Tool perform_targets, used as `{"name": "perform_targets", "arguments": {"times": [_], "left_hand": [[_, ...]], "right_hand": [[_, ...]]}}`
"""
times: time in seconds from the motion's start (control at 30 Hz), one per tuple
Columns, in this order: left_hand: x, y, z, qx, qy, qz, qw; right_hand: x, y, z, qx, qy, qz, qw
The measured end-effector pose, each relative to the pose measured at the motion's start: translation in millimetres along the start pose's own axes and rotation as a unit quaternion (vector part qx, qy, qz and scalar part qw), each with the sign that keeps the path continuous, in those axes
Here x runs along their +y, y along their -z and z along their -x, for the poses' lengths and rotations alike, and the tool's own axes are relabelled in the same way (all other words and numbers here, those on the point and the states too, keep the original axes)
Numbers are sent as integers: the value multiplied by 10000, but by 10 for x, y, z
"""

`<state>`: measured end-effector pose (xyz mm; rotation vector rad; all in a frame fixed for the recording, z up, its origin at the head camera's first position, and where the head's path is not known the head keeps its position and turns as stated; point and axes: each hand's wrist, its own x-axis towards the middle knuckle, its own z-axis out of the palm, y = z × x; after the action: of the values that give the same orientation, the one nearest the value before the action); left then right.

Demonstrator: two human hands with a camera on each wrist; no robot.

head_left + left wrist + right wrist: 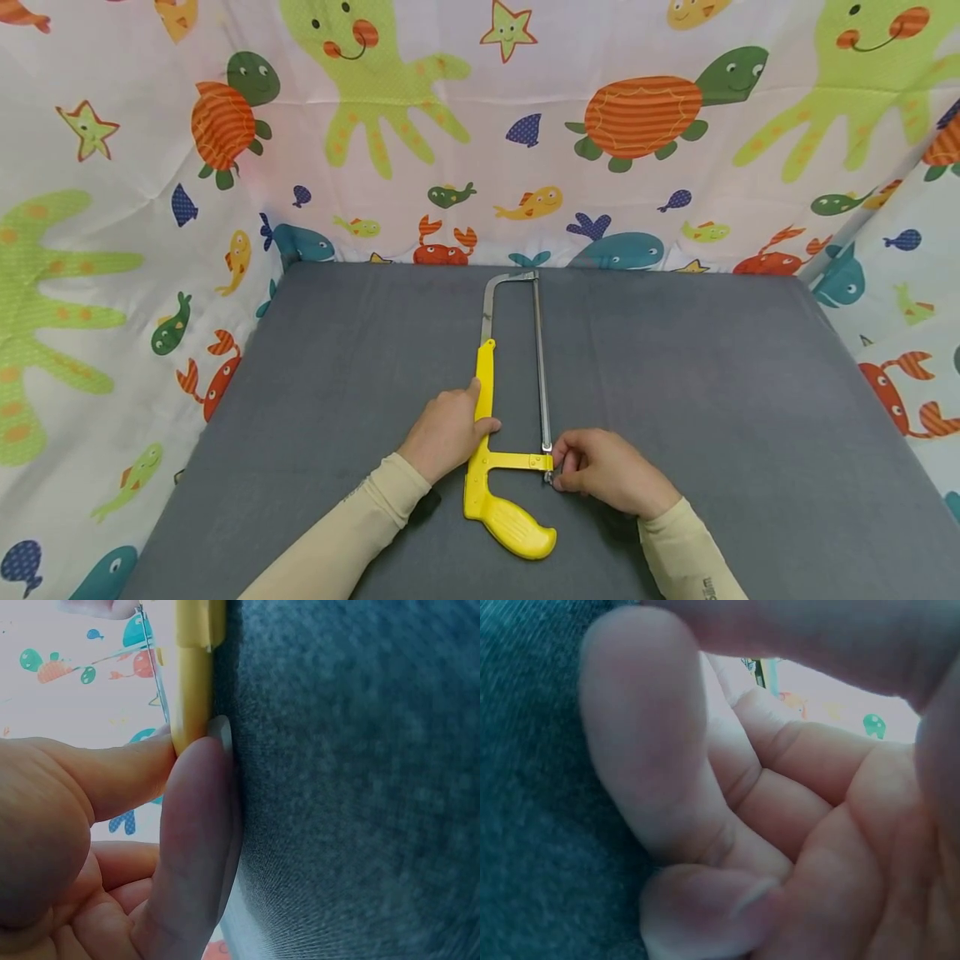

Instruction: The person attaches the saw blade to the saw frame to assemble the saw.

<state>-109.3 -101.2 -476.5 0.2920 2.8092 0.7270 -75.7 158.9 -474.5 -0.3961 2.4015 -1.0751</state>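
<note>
A hacksaw (pixel 515 533) with a yellow handle lies on the grey table, its metal bow pointing to the far edge. My left hand (pixel 442 429) grips the yellow part of its frame between thumb and fingers. In the left wrist view, the thumb and a finger pinch the yellow frame (pixel 195 690) close to the cloth. The blade (pixel 541 367) runs along the frame's right side. At its near end, my right hand (pixel 611 471) pinches the small wing nut (pixel 548 477) with curled fingers. In the right wrist view, my fingers (pixel 645 720) hide the nut.
A grey cloth-covered table (pixel 337 333) spreads under the saw and both hands. Behind it and at both sides hangs a white curtain (pixel 405 208) printed with sea animals, meeting the table's far edge near the bow's tip.
</note>
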Motion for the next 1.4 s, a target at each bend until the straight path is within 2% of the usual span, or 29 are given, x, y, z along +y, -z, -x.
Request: {"name": "perform_targets", "arguments": {"times": [0.2, 0.37, 0.5, 1.4], "left_hand": [[8, 2, 0, -2, 50, -63, 10000], [23, -3, -5, -68, 143, -58, 9999], [29, -1, -7, -71, 121, -75, 9999], [15, 4, 10, 2, 58, -35, 10000]], "right_hand": [[-17, -3, -2, -18, -160, 90, 9998], [-34, -54, -20, 275, -366, 434, 9980], [-50, -72, -22, 393, -374, 534, 9971], [-6, 2, -6, 18, 5, 15, 10000]]}}
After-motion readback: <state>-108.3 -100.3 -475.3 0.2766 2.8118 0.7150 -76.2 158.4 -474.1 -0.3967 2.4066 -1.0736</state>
